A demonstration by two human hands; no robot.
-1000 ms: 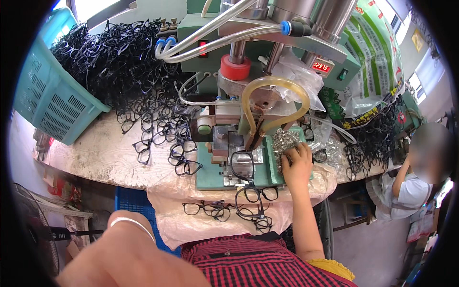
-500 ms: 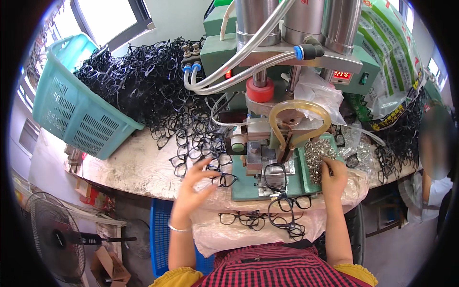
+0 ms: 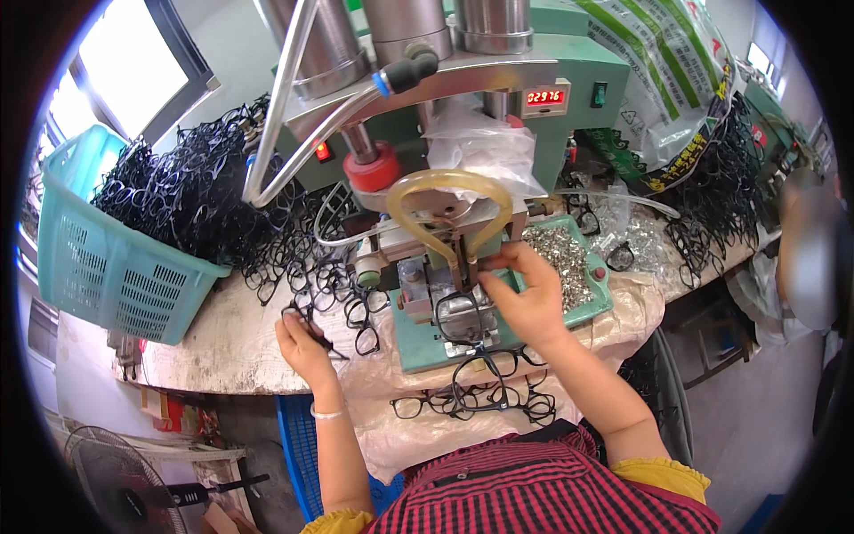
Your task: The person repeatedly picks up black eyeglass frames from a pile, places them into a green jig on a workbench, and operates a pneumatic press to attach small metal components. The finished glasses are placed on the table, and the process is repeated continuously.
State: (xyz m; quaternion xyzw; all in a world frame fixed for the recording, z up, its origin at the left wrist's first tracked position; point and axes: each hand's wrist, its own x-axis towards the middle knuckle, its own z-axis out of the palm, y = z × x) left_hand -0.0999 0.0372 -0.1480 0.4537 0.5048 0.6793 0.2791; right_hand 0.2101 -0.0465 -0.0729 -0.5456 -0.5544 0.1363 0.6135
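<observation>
My left hand (image 3: pixel 304 354) is at the left of the press, closed on a dark eyeglass frame (image 3: pixel 331 345) picked from those on the table. My right hand (image 3: pixel 527 298) is up against the press head (image 3: pixel 449 233), thumb and forefinger pinched beside its narrow jaw. What those fingers hold, if anything, is too small or hidden to see. Another black eyeglass frame (image 3: pixel 455 384) stands in the press fixture (image 3: pixel 458 313), one rim up at the jaw and the other hanging toward me.
A green tray (image 3: pixel 598 303) of small metal parts (image 3: pixel 559 260) lies right of the fixture. More glasses frames (image 3: pixel 411 408) rest on plastic sheeting at the front. A heap of frames (image 3: pixel 191 191) spills from a teal basket (image 3: pixel 129 258). A clear looped hose (image 3: pixel 449 181) arches over the jaw.
My right hand has left the metal parts tray and reached the press jaw. My left hand has gone from open to closed on an eyeglass frame. The whole view has shifted.
</observation>
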